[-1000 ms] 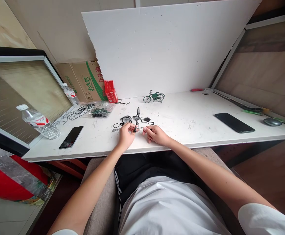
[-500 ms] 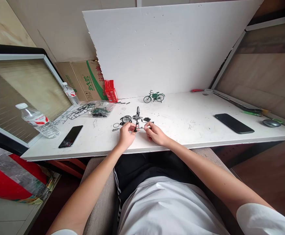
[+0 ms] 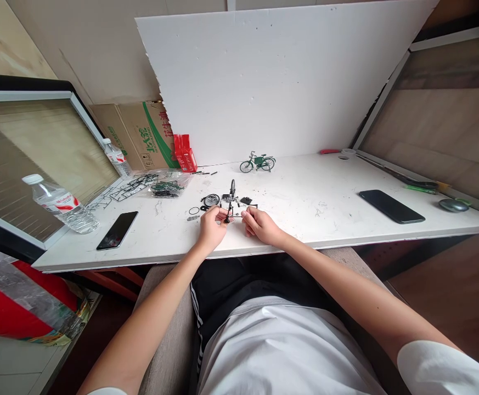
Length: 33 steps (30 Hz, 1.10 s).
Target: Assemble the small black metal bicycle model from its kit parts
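Note:
My left hand (image 3: 212, 227) is closed around the near end of a small black model bicycle frame (image 3: 230, 209), close to its seat. One wheel (image 3: 233, 187) is fitted at the frame's far end. On the other side, my right hand (image 3: 259, 224) has its thumb and fingers pinched together. A thin rod-like piece (image 3: 236, 215) reaches from those fingertips to the frame; its kind is too small to make out. Beyond my left hand lie a loose spoked wheel (image 3: 212, 201), a thin ring (image 3: 193, 210) and other small parts.
An assembled green model bicycle (image 3: 257, 163) stands farther back. Bagged parts (image 3: 167, 186) and part frames (image 3: 134, 185) lie left, near a water bottle (image 3: 60, 203) and a phone (image 3: 118, 230). Another phone (image 3: 391, 207) and a computer mouse (image 3: 453, 205) are right.
The view has shifted very slightly. My right fingers have curled in a little more, while my left hand keeps its hold on the model bicycle frame.

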Tool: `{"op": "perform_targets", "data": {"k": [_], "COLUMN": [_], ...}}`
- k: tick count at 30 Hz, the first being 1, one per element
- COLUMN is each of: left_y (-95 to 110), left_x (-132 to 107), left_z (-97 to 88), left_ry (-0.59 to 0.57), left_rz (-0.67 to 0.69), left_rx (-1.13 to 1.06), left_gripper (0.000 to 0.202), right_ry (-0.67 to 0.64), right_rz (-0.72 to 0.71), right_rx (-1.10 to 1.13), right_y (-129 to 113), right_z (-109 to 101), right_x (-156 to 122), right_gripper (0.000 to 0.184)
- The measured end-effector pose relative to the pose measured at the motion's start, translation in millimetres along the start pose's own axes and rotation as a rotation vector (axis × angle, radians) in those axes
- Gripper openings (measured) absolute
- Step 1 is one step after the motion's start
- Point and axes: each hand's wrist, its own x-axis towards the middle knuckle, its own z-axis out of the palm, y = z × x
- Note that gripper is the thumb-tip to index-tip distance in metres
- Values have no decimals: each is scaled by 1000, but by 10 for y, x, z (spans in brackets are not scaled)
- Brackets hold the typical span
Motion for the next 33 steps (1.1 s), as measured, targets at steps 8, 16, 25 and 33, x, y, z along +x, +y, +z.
{"op": "perform_targets", "data": {"k": [8,16,25,33], "left_y": [9,-21,-53,-37], "left_x": [0,18,9,6], "left_z": [4,-6,3,-2], "left_ry": [-4,6,9,5], "left_rz": [-12,-65,-65,-49], "left_rx": [-20,-70,-73,-41], "left_gripper": [20,14,24,24], "right_ry": [24,30,24,32], "right_rz": [-6,-86,-19,-22], "right_rx": [-3,19,30,-20], "right_y": [16,58,-16,-28], "right_z": [-6,-4,-15,-7], "right_x": [9,14,-11,-23], "right_gripper": [42,31,38,38]}}
